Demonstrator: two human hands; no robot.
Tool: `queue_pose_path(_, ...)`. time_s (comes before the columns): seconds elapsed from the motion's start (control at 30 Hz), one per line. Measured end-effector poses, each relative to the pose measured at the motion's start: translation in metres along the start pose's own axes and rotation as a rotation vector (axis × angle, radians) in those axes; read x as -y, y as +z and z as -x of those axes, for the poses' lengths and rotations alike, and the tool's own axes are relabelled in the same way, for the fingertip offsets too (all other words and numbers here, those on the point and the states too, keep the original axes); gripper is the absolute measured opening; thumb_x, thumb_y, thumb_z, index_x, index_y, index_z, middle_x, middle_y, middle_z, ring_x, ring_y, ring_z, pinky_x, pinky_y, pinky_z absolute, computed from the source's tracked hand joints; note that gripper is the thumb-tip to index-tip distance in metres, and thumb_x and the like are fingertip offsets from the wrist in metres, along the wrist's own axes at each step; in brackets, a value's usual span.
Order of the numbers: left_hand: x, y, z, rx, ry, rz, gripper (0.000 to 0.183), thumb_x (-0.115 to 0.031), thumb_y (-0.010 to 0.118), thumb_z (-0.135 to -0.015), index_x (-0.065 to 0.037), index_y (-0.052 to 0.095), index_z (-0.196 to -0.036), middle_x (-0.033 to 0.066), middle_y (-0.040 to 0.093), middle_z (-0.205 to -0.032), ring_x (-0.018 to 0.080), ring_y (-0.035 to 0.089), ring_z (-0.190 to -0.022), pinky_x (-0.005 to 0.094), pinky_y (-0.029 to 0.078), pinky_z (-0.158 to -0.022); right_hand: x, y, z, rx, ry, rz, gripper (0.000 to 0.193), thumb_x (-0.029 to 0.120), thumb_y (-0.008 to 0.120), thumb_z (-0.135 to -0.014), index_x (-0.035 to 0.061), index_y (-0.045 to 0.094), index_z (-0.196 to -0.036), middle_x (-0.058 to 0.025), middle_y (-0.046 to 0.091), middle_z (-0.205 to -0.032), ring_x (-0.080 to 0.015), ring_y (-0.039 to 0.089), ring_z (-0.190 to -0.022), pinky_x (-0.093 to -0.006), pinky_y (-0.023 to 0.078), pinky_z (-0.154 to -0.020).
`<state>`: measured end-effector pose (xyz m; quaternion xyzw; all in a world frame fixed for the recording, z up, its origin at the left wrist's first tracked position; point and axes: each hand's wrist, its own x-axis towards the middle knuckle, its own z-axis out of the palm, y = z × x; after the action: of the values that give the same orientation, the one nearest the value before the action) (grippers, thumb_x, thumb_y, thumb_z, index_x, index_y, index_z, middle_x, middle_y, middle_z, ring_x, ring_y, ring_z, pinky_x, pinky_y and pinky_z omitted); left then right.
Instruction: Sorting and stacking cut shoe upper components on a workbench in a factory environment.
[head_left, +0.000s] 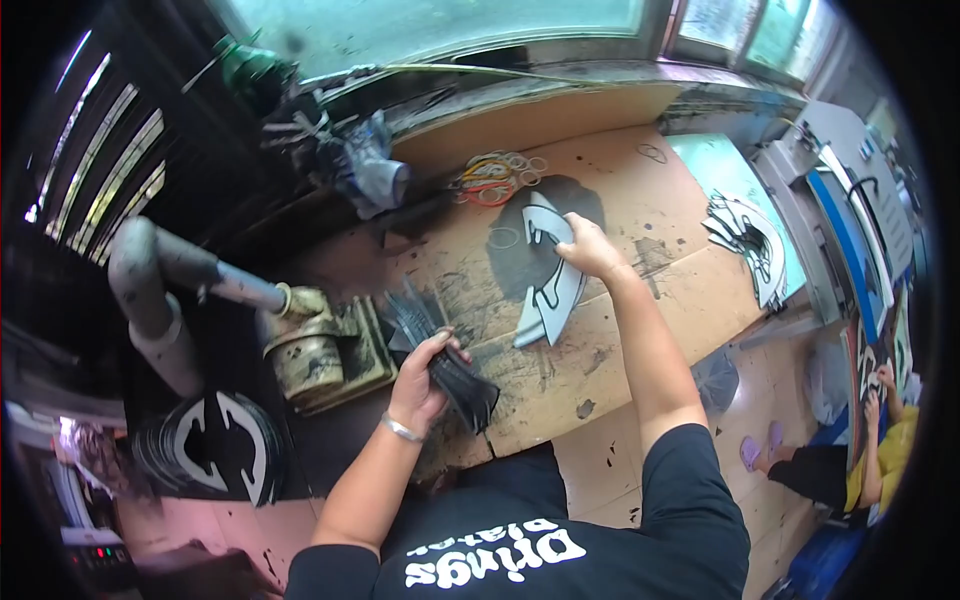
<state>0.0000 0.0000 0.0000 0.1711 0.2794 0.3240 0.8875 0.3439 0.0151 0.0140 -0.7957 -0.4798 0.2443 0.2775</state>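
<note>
**Fingers of the left hand (420, 388) wrapped round a dark bundle (466, 395)**

The left hand grasps the bundle of thin, curved dark strips near the front edge of the brown work table (700, 290). The right hand (592, 250) reaches farther in, its fingers bent down onto the pale curved pieces (565, 300) lying on the table; whether they pinch one or only press on it, I cannot tell. The pieces lie partly over a dark round stain (515, 265).

Beyond them are orange-handled scissors (487, 190) and a cluster of loose rings (518, 165). At the right, a pile of similar pale pieces (765, 245) rests on a light green sheet (700, 155).

Left of the bundle stands a grimy metal housing (305, 360), pot-shaped and joined to a thick pipe (150, 275); its inside is hidden. Just beside it sit more curved pieces (180, 445), stacked. On the floor at right is a clear plastic bag (825, 375), its contents too blurred to tell.
</note>
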Motion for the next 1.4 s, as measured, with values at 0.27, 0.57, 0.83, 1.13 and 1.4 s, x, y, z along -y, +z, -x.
queue_pose_path(0.27,0.000,0.004,0.004,0.062,-0.036,0.084,0.031,-0.015,0.059,-0.089,0.000,0.057,-0.117,0.0113,0.065,-0.108,0.0236,0.063,-0.101,0.0382,0.049,-0.094,0.129,0.061,0.102,0.380,-0.451,-0.059,0.057,0.026,0.064,-0.084,-0.0067,0.049,-0.128,-0.0279,0.063,-0.112,-0.0373,0.062,-0.104,-0.0398,0.050,-0.090)
queue_pose_path(0.57,0.005,0.006,0.012,0.147,0.119,0.232,0.053,-0.038,0.062,-0.090,0.001,0.051,-0.124,0.0167,0.058,-0.122,0.0314,0.052,-0.120,0.0454,0.040,-0.107,0.094,0.100,0.177,0.119,-0.581,-0.481,0.083,0.023,0.074,-0.080,-0.0067,0.028,-0.143,-0.0238,0.044,-0.139,-0.0318,0.047,-0.127,-0.0392,0.042,-0.103)
queue_pose_path(0.83,0.015,0.016,0.015,0.211,0.132,0.352,0.074,-0.058,0.063,-0.084,0.003,0.049,-0.124,0.0176,0.053,-0.126,0.0309,0.048,-0.123,0.0444,0.036,-0.109,0.092,0.116,0.205,-0.205,-0.569,-0.206,0.084,0.023,0.075,-0.077,-0.0061,0.029,-0.142,-0.0289,0.043,-0.136,-0.0437,0.046,-0.124,-0.0443,0.040,-0.103)
queue_pose_path(1.13,0.017,0.020,0.006,0.172,0.104,0.329,0.051,-0.039,0.068,-0.087,0.001,0.055,-0.116,0.0148,0.061,-0.114,0.0305,0.053,-0.118,0.0463,0.040,-0.106,0.077,0.103,0.198,-0.258,-0.515,-0.332,0.082,0.017,0.076,-0.076,-0.0036,0.031,-0.142,-0.0264,0.049,-0.129,-0.0388,0.057,-0.110,-0.0403,0.050,-0.089)
queue_pose_path(1.4,-0.007,0.038,0.006,0.096,0.144,0.437,0.042,-0.032,0.069,-0.086,0.003,0.057,-0.104,0.0138,0.064,-0.100,0.0298,0.057,-0.106,0.0545,0.035,-0.108,0.054,0.075,0.191,0.136,-0.460,-0.655,0.070,0.029,0.070,-0.085,-0.0024,0.040,-0.140,-0.0211,0.053,-0.133,-0.0276,0.050,-0.125,-0.0362,0.038,-0.105)
